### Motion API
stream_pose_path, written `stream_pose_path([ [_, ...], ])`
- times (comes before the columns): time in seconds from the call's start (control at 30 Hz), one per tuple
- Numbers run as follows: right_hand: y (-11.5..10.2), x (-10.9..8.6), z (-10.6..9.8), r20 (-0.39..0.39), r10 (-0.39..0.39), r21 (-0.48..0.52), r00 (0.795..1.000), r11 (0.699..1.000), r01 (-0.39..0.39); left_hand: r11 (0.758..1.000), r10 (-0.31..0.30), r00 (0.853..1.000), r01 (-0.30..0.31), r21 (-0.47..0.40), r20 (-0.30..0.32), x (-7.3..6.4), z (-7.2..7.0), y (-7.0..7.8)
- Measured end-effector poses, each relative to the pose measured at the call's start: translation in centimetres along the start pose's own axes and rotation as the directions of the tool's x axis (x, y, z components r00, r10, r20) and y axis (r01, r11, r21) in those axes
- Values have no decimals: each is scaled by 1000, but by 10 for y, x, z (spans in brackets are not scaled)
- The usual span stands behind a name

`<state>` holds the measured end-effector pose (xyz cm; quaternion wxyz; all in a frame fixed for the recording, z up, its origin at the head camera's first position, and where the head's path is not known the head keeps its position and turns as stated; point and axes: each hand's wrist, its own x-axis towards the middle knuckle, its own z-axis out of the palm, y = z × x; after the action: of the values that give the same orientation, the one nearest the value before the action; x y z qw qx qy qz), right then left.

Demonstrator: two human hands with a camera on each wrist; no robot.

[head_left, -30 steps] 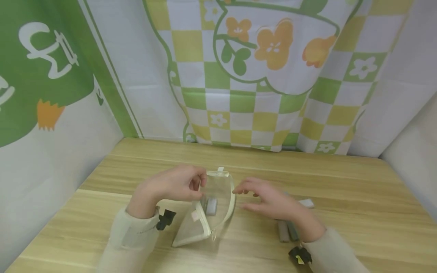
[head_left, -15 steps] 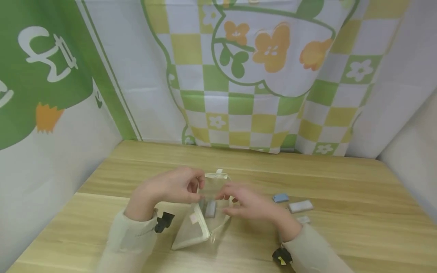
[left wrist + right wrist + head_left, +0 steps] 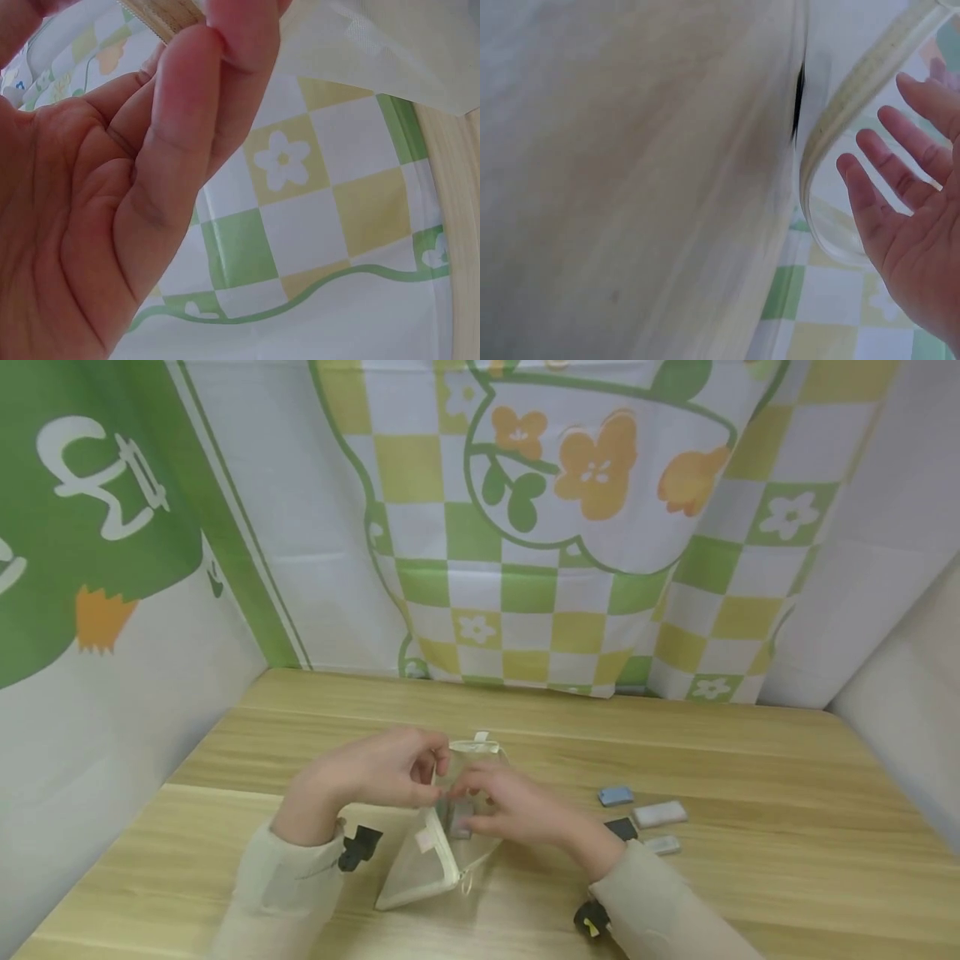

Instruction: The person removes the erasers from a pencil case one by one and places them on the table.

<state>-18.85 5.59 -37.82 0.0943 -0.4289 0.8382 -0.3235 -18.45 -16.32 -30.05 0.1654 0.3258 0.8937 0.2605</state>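
A see-through zip pouch with cream zipper edges stands on the table, its mouth spread apart. Its near-left zipper edge is pinched by my left hand; in the left wrist view the curled fingers grip the beige zipper tape. My right hand reaches over the far-right edge into the mouth, fingers bent down near a light grey block lying inside. In the right wrist view the right hand's fingers are spread beside the pouch's rim and hold nothing visible.
Right of the right hand lie a small blue block, a white block, a smaller whitish piece and a dark piece partly behind the forearm. A checked cloth hangs at the table's back edge.
My right hand has moved left from beside the pouch into its mouth. That uncovered the blue and white blocks on the right. The left hand keeps its grip on the zipper edge.
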Motion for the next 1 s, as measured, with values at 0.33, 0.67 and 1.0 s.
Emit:
stream_pose_path([
  [0.33,-1,15,4,-11,26,-74,1000,997,-27,1000,9,1000,-9,0,-8,-1,-5,2],
  [0.67,2,22,9,53,-10,-81,999,997,14,1000,7,1000,-7,-7,-12,-2,-4,0],
  [1.0,4,23,15,111,-45,-55,993,997,51,1000,11,1000,-11,-16,-16,-4,-1,-2],
])
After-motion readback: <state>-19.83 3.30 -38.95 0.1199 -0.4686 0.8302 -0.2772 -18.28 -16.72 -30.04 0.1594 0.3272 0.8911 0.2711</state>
